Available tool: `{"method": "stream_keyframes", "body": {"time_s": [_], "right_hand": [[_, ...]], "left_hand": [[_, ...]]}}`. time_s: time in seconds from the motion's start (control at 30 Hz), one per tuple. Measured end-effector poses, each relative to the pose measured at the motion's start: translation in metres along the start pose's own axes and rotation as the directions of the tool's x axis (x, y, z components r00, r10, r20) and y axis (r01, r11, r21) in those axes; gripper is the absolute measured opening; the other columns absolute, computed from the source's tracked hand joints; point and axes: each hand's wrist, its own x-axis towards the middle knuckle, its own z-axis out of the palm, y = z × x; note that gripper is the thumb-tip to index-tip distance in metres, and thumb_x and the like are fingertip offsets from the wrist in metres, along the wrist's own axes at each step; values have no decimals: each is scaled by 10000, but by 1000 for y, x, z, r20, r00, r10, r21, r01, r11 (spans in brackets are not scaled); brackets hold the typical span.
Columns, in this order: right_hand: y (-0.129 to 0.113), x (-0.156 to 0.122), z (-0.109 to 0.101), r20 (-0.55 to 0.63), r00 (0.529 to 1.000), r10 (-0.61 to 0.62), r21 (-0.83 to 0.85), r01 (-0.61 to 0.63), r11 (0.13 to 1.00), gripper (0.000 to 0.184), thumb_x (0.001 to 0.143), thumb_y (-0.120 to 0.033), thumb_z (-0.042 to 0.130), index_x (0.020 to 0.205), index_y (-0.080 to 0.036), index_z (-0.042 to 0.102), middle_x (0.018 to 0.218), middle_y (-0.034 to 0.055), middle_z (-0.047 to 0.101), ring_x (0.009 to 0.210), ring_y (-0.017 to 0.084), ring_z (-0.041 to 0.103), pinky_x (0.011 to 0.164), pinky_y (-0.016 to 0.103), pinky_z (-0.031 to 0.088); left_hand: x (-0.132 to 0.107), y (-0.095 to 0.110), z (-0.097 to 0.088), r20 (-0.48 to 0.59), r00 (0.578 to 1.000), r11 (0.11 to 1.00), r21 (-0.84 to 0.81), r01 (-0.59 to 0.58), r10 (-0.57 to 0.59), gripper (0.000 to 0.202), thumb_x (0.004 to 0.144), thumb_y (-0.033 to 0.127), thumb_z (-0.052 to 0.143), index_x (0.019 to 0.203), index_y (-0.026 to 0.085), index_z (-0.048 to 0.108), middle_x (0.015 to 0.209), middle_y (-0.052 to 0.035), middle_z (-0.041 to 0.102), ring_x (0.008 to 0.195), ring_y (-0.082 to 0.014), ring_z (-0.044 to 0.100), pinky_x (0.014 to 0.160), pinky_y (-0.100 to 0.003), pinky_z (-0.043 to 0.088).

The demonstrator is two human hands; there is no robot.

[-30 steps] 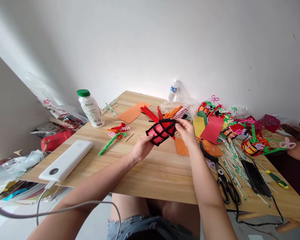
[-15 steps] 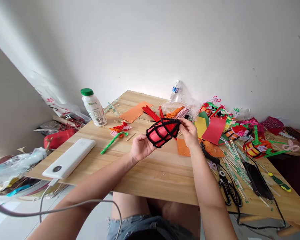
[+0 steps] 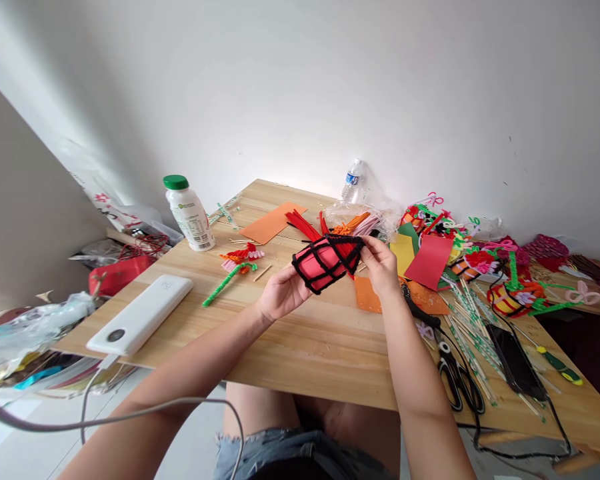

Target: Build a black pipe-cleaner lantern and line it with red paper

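Observation:
Both my hands hold a small red paper basket point(image 3: 320, 265) caged in black pipe cleaners, lifted a little above the wooden table point(image 3: 305, 340). My left hand point(image 3: 280, 297) cups it from below with fingers curled round its near end. My right hand point(image 3: 380, 263) pinches the black pipe-cleaner rim at its far right corner. Behind the basket lie red pipe cleaners point(image 3: 303, 225) and an orange card point(image 3: 273, 223).
A white bottle with a green cap point(image 3: 189, 213) and a white power bank point(image 3: 141, 315) sit at the left. Scissors point(image 3: 455, 377), a black phone point(image 3: 515, 360), a screwdriver point(image 3: 555, 363), coloured paper point(image 3: 427, 260) and pipe-cleaner crafts point(image 3: 510, 290) crowd the right. A water bottle point(image 3: 351, 181) stands at the back.
The basket has been turned slightly between my hands and raised a little; my right fingers shifted along its black rim. The other person's arm at the far right edge is gone from view.

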Motion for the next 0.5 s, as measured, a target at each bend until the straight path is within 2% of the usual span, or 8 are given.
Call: {"method": "stream_keyframes", "body": {"time_s": [0.17, 0.33, 0.5], "right_hand": [[0, 2, 2, -24, 998, 51, 98, -48, 994, 442, 655, -513, 773, 995, -244, 689, 1022, 35, 707, 943, 210, 651, 850, 343, 528], [0, 5, 0, -24, 992, 120, 238, -111, 965, 393, 605, -448, 811, 930, -257, 700, 934, 3, 708, 832, 177, 645, 722, 293, 522], [7, 9, -5, 14, 978, 208, 213, -206, 955, 430, 601, -486, 790, 943, -248, 686, 936, 12, 705, 804, 186, 643, 675, 312, 515]], "left_hand": [[2, 3, 5, 3, 1000, 999, -22, 26, -26, 334, 764, 118, 488, 1051, 150, 655, 1014, -96, 738, 1104, -276, 640, 963, -441, 504], [-3, 7, 12, -11, 998, 998, -36, 56, -57, 253, 753, 124, 460, 876, 127, 682, 905, -105, 747, 1064, -261, 661, 994, -434, 496], [-6, 7, 9, 74, 997, 998, 60, 33, -37, 209, 754, 138, 538, 862, 89, 711, 930, -136, 739, 1067, -265, 658, 1043, -412, 456]]}}
